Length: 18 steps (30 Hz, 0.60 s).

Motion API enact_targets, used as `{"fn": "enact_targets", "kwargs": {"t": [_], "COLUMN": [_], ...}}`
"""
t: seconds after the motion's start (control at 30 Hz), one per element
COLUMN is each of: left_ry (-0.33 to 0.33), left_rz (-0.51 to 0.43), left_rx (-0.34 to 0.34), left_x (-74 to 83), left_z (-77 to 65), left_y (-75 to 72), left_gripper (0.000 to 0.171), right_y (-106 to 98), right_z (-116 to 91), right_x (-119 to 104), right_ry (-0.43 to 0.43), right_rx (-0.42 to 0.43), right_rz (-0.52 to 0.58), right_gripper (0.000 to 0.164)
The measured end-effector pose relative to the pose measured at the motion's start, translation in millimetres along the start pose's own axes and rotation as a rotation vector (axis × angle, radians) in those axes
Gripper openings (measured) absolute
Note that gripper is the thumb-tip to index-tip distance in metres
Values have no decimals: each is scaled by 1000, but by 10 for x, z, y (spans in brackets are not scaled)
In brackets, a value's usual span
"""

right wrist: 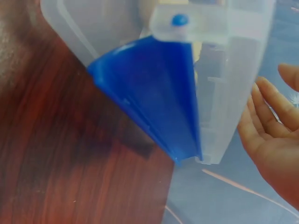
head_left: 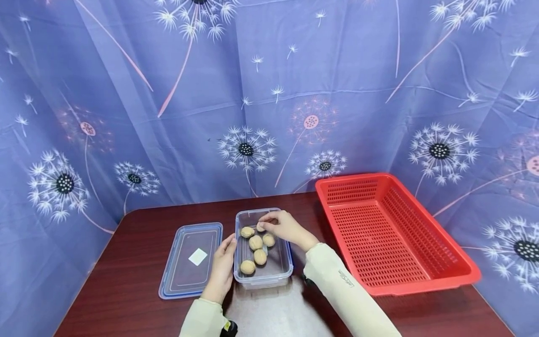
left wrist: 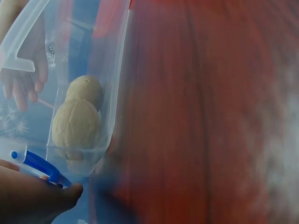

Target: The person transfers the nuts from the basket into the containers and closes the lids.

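A clear plastic box [head_left: 273, 267] with several tan walnuts [head_left: 255, 242] inside stands on the table. At its left side my left hand [head_left: 221, 269] rests with fingers and thumb against the wall near the rim. A blue-edged clip [left wrist: 39, 165] lies beside that thumb in the left wrist view. My right hand [head_left: 290, 229] reaches over the box's far right part, thumb and fingertips pinching a walnut [head_left: 260, 227] partly hidden by them. Another blue clip [right wrist: 149, 93] hangs unfastened from the box in the right wrist view.
Left of the box lies its transparent lid [head_left: 181, 276] with a blue seal and a white square label [head_left: 197, 256]. A large red perforated basket [head_left: 379, 243] stands to the right on the dark wood table [head_left: 122, 276]. Behind hangs a blue dandelion-print curtain [head_left: 269, 117].
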<state>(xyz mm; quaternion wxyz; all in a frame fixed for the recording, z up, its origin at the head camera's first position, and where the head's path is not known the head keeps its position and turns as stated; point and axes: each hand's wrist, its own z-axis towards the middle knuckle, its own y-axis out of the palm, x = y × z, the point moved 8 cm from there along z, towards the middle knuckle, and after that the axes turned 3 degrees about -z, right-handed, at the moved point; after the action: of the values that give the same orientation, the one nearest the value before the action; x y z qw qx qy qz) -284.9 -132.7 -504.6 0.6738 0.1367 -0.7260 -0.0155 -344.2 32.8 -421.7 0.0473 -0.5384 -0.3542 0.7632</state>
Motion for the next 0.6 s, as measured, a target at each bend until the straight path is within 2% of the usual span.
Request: {"fn": "enact_targets", "kwargs": {"t": [0.23, 0.37, 0.6], "left_ry": [26, 14, -3], "left_rz": [37, 50, 125], "left_rx": [14, 16, -7], "left_x": [67, 119, 237], "left_z": [23, 15, -15], "left_y": [-27, -56, -106], "left_gripper": [42, 40, 43], "right_y": [-47, -23, 49], "right_z": [-48, -64, -82], "right_x": [-91, -152, -296], "right_ry": [-1, -5, -12], "right_rx": [43, 59, 67], "right_rz": [14, 22, 35], "right_gripper": [18, 22, 29]}}
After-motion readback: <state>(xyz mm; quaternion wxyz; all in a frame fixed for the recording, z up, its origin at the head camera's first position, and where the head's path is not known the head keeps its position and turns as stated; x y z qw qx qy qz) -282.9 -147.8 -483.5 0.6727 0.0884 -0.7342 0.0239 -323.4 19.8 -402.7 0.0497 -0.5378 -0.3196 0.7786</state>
